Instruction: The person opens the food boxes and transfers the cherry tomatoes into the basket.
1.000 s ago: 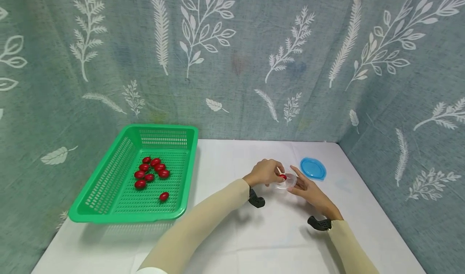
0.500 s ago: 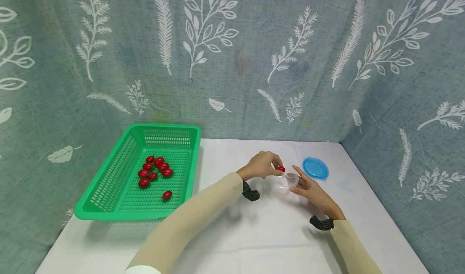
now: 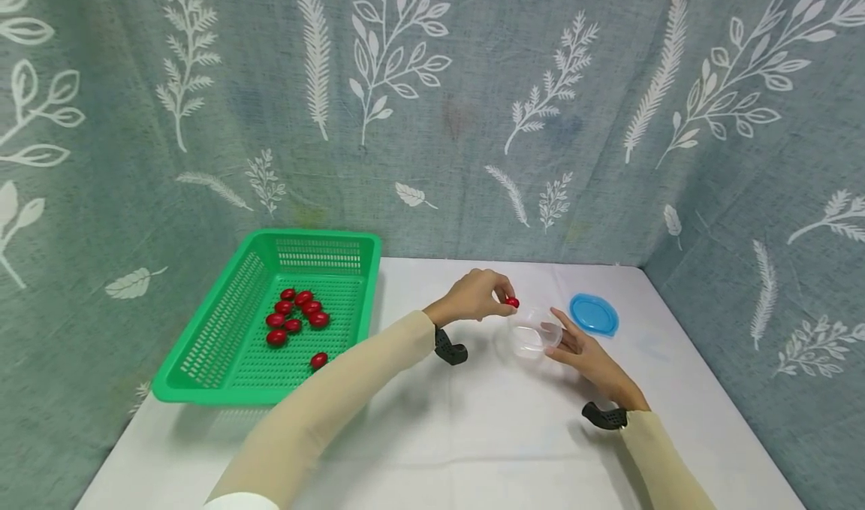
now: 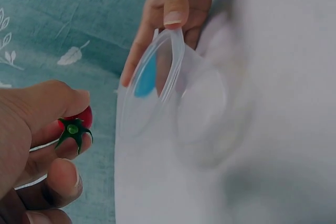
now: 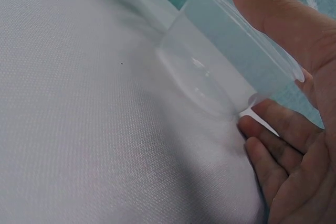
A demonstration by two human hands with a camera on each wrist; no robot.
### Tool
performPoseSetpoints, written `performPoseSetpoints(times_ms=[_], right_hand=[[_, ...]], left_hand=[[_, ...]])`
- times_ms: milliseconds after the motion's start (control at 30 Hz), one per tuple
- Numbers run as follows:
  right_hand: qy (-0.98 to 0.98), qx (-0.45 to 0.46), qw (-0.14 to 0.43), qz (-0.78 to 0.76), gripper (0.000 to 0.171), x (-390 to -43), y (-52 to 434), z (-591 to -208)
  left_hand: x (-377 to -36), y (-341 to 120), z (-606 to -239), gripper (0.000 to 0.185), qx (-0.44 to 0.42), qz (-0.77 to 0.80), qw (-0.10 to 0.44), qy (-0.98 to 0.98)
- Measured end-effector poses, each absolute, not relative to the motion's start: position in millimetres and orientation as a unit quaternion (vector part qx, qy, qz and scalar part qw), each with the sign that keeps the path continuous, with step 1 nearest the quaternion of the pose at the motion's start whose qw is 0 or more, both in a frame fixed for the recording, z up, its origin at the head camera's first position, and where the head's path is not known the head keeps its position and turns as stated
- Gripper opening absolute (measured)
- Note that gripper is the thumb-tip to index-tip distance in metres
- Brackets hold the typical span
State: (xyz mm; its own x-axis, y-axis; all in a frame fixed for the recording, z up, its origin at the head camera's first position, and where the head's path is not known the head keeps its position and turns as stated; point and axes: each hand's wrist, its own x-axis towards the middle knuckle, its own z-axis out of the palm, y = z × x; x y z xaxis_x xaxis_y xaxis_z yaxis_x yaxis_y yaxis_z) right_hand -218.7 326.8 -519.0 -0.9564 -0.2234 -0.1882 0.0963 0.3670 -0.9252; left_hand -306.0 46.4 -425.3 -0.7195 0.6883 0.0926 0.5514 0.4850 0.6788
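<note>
My left hand pinches a red cherry tomato between thumb and fingers; its green calyx faces the camera in the left wrist view. This hand is just left of a clear plastic container, with the tomato near the far-left part of the rim. On the container's other side, my right hand holds it by the wall, thumb at the rim and fingers around the outside. The right wrist view shows the see-through container tilted close over the white cloth, its bottom edge near the curled fingers.
A green basket with several cherry tomatoes stands at the left of the white-covered table. Behind the right hand lies a blue lid. A patterned curtain closes off the back and sides.
My left hand has drawn back left and away from over the container, the tomato still pinched. The right hand keeps hold of the container. The head view has shifted slightly.
</note>
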Motion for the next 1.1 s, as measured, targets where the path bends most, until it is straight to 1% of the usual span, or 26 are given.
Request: performPoseSetpoints(times_ms=[167, 400, 700, 867, 1100], right_hand=[[0.816, -0.033, 0.142, -0.560, 0.089, -217.4, 327.4, -519.5], [0.810, -0.050, 0.140, -0.567, 0.088, -214.7, 329.3, -520.5], [0.803, -0.070, 0.136, -0.576, 0.086, -213.5, 328.9, -521.0], [0.804, -0.065, 0.137, -0.575, 0.088, -213.8, 329.9, -521.1], [0.804, -0.067, 0.137, -0.574, 0.089, -212.3, 329.2, -519.5]], left_hand=[[-304.5, 33.6, -417.7, 0.017, 0.366, 0.339, 0.081, 0.863], [-303.4, 14.6, -410.9, 0.015, 0.365, 0.321, 0.057, 0.872], [-299.0, -14.9, -405.1, 0.016, 0.353, 0.312, 0.030, 0.881], [-298.5, -35.4, -407.3, 0.015, 0.338, 0.329, 0.030, 0.881], [-295.2, -62.9, -402.0, 0.016, 0.300, 0.364, 0.049, 0.880]])
